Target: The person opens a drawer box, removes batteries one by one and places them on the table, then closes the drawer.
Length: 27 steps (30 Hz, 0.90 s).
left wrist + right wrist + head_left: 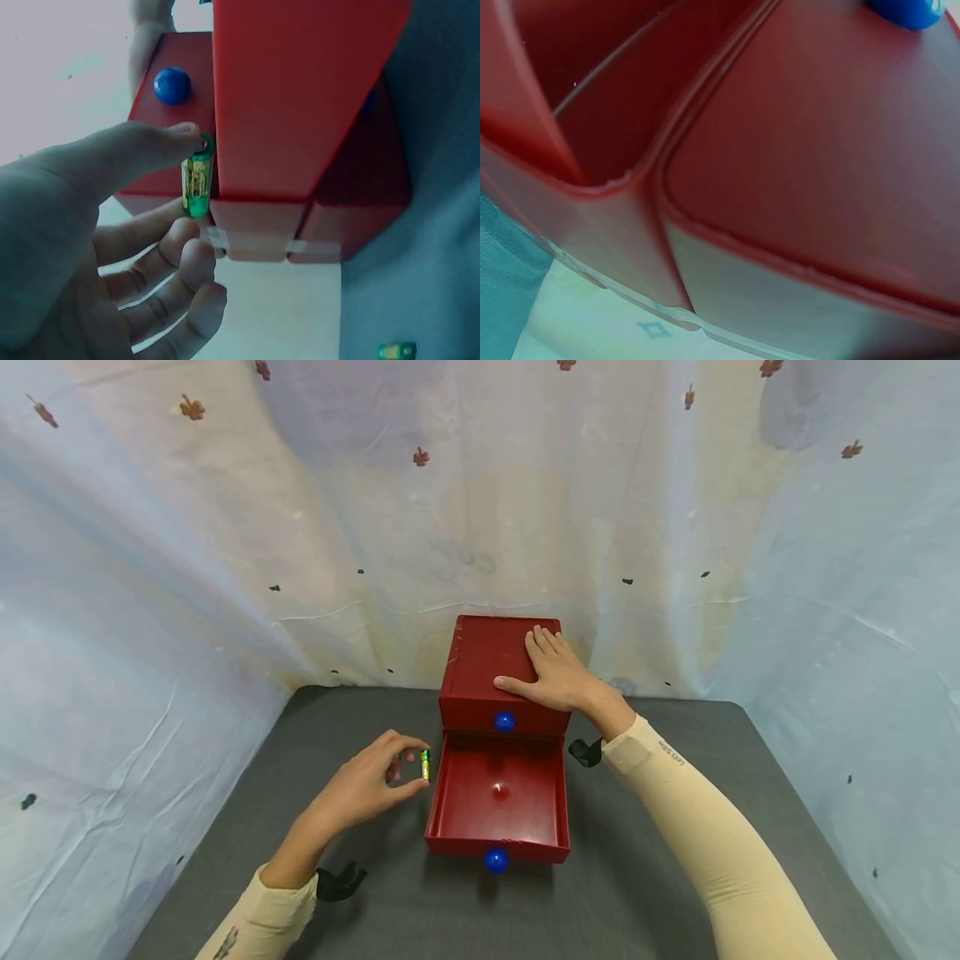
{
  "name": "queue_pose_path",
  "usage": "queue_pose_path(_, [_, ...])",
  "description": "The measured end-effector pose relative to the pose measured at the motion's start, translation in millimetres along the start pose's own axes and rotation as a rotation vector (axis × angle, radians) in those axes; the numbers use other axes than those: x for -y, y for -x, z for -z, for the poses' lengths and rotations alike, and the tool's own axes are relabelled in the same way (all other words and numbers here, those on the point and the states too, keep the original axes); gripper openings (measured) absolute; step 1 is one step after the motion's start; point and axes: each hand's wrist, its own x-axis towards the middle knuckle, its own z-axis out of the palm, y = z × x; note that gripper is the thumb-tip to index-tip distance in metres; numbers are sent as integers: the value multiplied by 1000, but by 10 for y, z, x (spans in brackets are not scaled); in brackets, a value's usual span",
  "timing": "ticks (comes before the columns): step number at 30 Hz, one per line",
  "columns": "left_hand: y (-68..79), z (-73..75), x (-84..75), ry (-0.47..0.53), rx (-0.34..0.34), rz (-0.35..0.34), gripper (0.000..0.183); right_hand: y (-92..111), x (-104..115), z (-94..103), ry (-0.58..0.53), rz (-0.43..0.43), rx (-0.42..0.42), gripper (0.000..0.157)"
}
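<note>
My left hand (367, 781) pinches a small green and gold battery (425, 765) between thumb and forefinger, just left of the pulled-out drawer. In the left wrist view the battery (197, 180) stands close by the drawer's side wall (292, 97), the other fingers loosely bent. A red drawer cabinet (487, 652) stands against the backdrop. Its extended drawer (495, 850) has a blue knob (496, 861) and nothing inside. On the cabinet's top lies my right hand (553, 677), fingers spread. The right wrist view shows the drawer's inside (615, 112) beside the closed upper drawer front (810, 142).
Another battery (397, 351) lies on the dark grey tabletop (600, 902), in the left wrist view. Above the extended drawer a closed one bears a blue knob (504, 722). A pale patterned cloth (480, 527) surrounds the table at the back and sides.
</note>
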Motion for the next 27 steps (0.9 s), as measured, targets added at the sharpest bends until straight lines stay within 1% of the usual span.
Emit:
queue_pose_path(5, [33,10,96,-8,24,-27,46,-7,2,0,0,4,-3,110])
queue_pose_path(9, [43,17,160,-1,60,-40,48,-15,-2,-2,4,5,-7,110])
queue_pose_path(16, [67,26,280,13,125,-29,49,-8,4,-1,7,3,-4,110])
queue_pose_path(23, [79,10,402,0,139,-26,49,2,15,0,11,0,-6,109])
queue_pose_path(27, [98,-24,484,-7,162,-10,48,3,21,0,9,1,-5,109])
